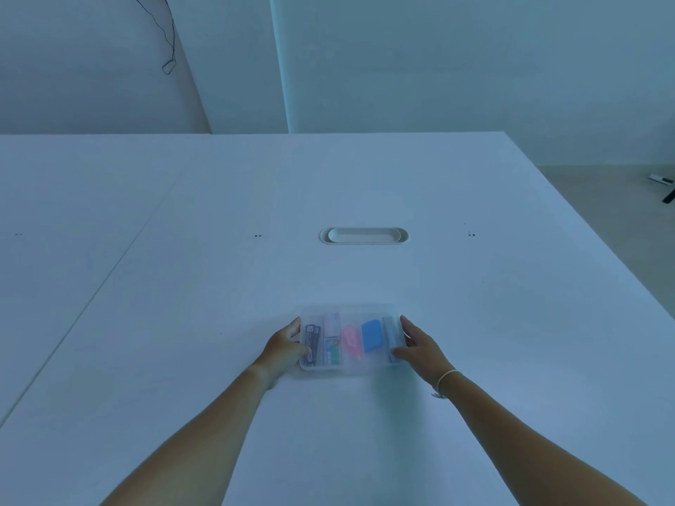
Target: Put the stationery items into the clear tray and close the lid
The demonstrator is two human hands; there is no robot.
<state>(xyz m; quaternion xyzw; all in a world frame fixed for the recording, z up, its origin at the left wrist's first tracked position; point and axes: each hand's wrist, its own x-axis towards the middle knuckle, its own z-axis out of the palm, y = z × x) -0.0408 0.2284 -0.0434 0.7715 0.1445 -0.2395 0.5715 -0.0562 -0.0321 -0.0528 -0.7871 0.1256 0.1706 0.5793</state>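
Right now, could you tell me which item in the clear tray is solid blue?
The blue eraser-like block, second from the right, between the pink item and the pale piece by the right hand.

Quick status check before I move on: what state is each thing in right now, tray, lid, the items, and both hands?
Clear tray: flat on the white table, held at both ends.
Lid: appears laid over the tray; latching cannot be told.
Dark pack: inside, left end.
Pink item: inside, middle.
Blue item: inside, right of pink.
Left hand: gripping the tray's left end.
Right hand: gripping the tray's right end.
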